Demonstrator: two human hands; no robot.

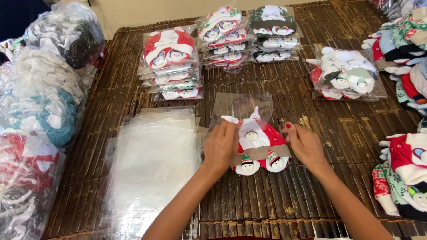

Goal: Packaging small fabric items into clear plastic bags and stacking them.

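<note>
While both hands pinch it, the sock bundle (pixel 260 149) lies between their fingers. Left hand (pixel 221 146) and right hand (pixel 304 146) grip its edges (clear bag (pixel 242 106) just beyond the fingertips).

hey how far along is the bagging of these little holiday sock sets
Done: three stacks of bagged sets at the table's far side, plus one bagged bundle. In hand: the left hand and right hand hold a red-and-white set in a clear bag. Left: loose sets at right and a pile of empty bags.
</note>
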